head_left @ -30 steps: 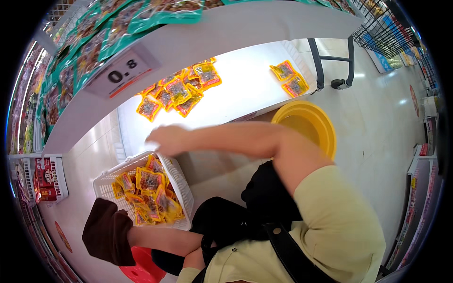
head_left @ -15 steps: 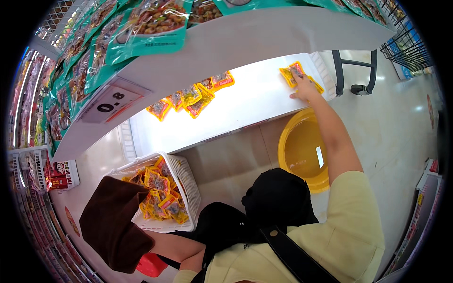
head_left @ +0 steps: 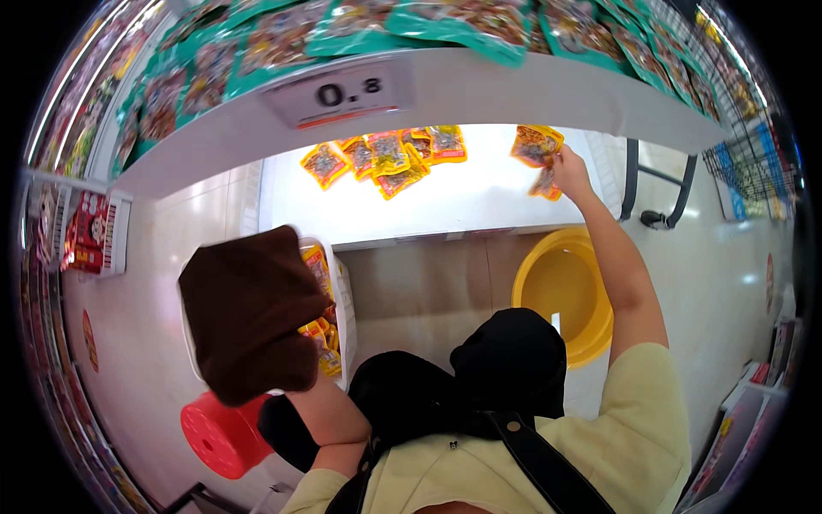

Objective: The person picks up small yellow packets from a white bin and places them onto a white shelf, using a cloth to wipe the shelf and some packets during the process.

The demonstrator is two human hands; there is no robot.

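Note:
At the right end of the white lower shelf (head_left: 462,210), my right hand (head_left: 572,171) is closed on a small yellow snack packet (head_left: 538,146). A second packet (head_left: 545,184) is just below it, against the fingers; whether the hand grips this one too is unclear. My left forearm (head_left: 325,415) reaches up to a dark brown cloth (head_left: 248,313), which hangs over the left hand and hides its fingers. Under the cloth stands a white basket (head_left: 346,330) of similar packets (head_left: 317,265), partly covered. More packets (head_left: 390,158) lie grouped toward the shelf's back left.
Green pouches (head_left: 360,26) fill the upper shelf (head_left: 531,81), which overhangs the lower one. On the floor are a yellow basin (head_left: 522,278) by my right arm and a red stool (head_left: 218,433) at left. A dark metal frame on a caster (head_left: 658,219) stands right of the shelf.
My right hand has picked a packet up off the shelf, where it was lying flat under the fingers. The brown cloth now covers more of the basket. The view has turned, showing the red stool more fully.

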